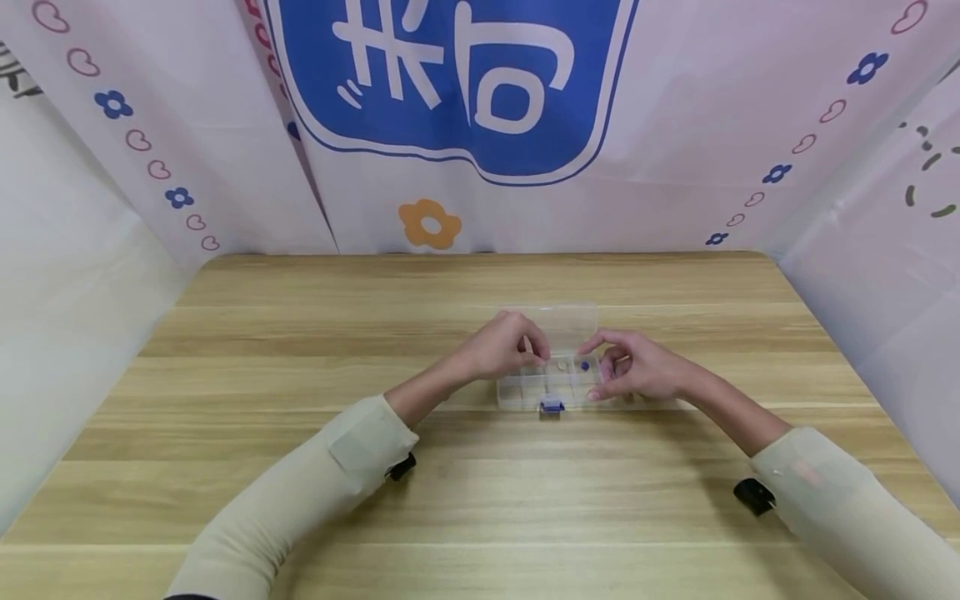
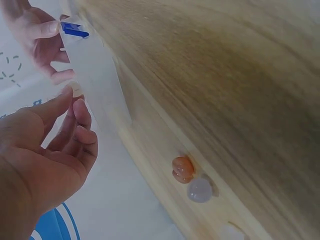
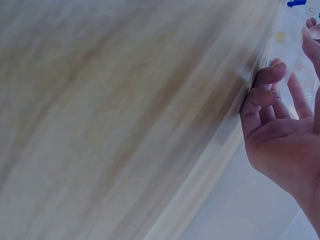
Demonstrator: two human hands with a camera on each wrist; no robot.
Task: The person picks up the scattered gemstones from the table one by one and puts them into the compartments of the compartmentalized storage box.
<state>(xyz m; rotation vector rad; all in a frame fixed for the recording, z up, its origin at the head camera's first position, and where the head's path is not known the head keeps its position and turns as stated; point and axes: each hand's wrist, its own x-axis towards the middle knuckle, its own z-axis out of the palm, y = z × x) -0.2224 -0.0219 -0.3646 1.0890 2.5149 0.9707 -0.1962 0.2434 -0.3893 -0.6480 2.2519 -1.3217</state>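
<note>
On the wooden table (image 1: 465,508), past its middle toward the far edge and a little nearer the right edge than the left, lies a clear plastic box (image 1: 521,403) with its lid (image 1: 573,325) swung open toward the far edge. A blue latch (image 1: 552,407) marks the box's near side. The right hand (image 1: 637,367) grips the right end of the box, partly spread, with the thumb at the near right corner and the index finger reaching to the far right corner. The left hand (image 1: 510,346) hangs over the far left part of the box, thumb and index finger drawn nearly together; whether they pinch anything cannot be told. Within the far row, a blue bead (image 1: 585,366) sits in the compartment at the far right corner, and a cream bead (image 1: 562,365) in the one just left of it, near the left fingertips. The left wrist view shows an orange bead (image 2: 183,169) and a pale violet bead (image 2: 200,190) side by side on the table toward its far edge, with a clear piece (image 2: 233,232) near them, too faint to make out. Beyond the far edge hangs a white printed cloth (image 1: 675,167).
</note>
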